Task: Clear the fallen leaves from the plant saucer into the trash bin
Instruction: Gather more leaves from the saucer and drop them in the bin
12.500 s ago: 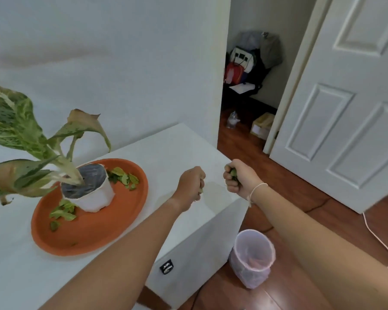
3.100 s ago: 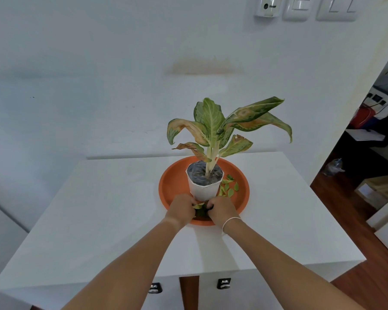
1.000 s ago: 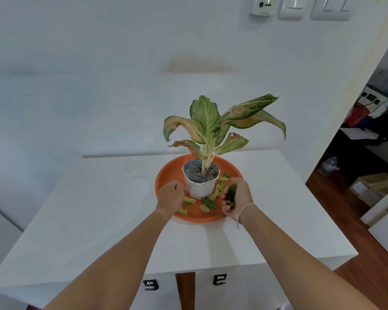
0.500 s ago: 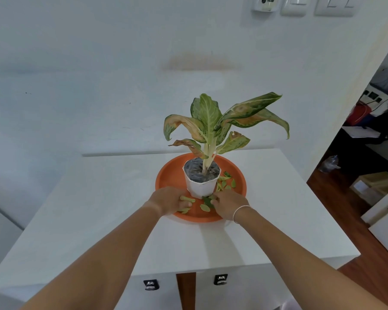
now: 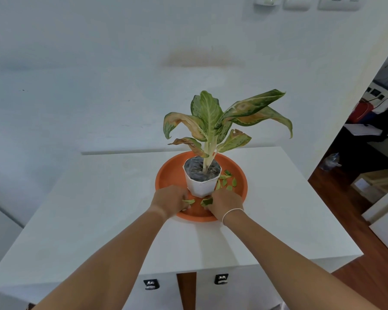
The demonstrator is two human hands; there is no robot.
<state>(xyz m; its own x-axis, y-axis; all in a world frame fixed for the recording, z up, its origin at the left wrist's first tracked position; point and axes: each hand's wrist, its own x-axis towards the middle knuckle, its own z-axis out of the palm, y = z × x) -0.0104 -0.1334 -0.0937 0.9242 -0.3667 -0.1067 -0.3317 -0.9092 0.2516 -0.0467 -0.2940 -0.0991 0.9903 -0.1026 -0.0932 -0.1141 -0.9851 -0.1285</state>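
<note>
Both my forearms reach up from the bottom of the frame to an orange plant saucer [image 5: 166,175] at the centre, on a white table [image 5: 99,209]. A white pot [image 5: 201,186] with a leafy plant [image 5: 213,121] stands upright in the middle of the saucer. My left hand [image 5: 169,201] rests on the saucer's near left edge, fingers curled narrow over a yellow-green leaf [image 5: 188,201]. My right hand [image 5: 225,203] sits just right of it, fingers pinched on a darker green leaf [image 5: 206,202] in front of the pot. A scatter of small loose leaves [image 5: 227,182] lies untouched to the right of the pot. The trash bin is not in view. I judge the job partway: leaves near the front are being gathered, the right-hand scatter remains, and nothing in my hands has reached the bin yet.
</note>
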